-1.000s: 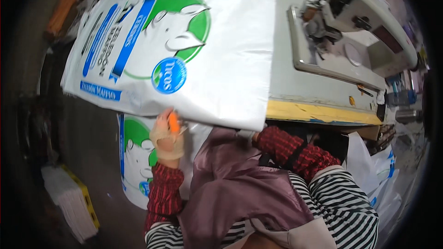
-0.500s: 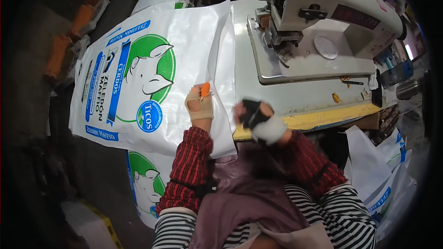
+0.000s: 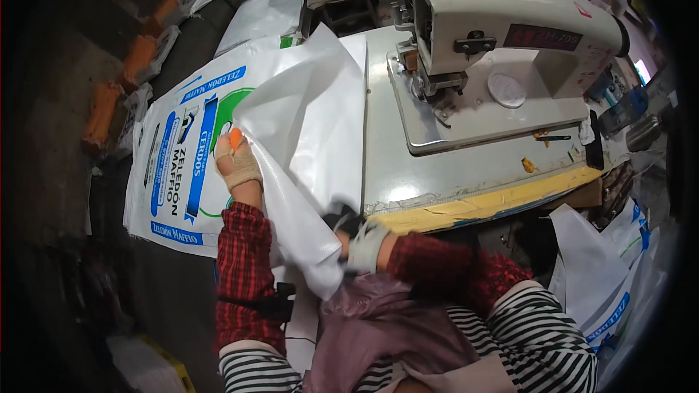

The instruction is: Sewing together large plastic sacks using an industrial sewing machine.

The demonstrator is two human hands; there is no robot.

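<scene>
A white woven plastic sack (image 3: 306, 109) is folded back at its right side, its pale plain face turned up. My left hand (image 3: 239, 164), in a beige fingerless glove with an orange cover on one finger, is closed on the sack's lifted edge. Beneath lies another printed sack (image 3: 167, 175) with blue bands and a green circle, partly covered by the fold. My right hand (image 3: 354, 233), in a dark glove with a light wrist wrap, is beside the near corner of the folded sack. Motion smears its fingers, so their grip is unclear.
An industrial sewing machine (image 3: 524, 29) stands on the table (image 3: 386, 182) to the right, whose front edge is yellow and worn. A dark phone-like slab (image 3: 595, 140) lies at the table's right. More white sacks (image 3: 593, 262) hang at lower right; orange bundles (image 3: 102, 113) line the far left.
My left hand has moved left, drawing the sack's right edge up and over the print. My right hand has come left and down to the sack's near corner. The view has shifted slightly.
</scene>
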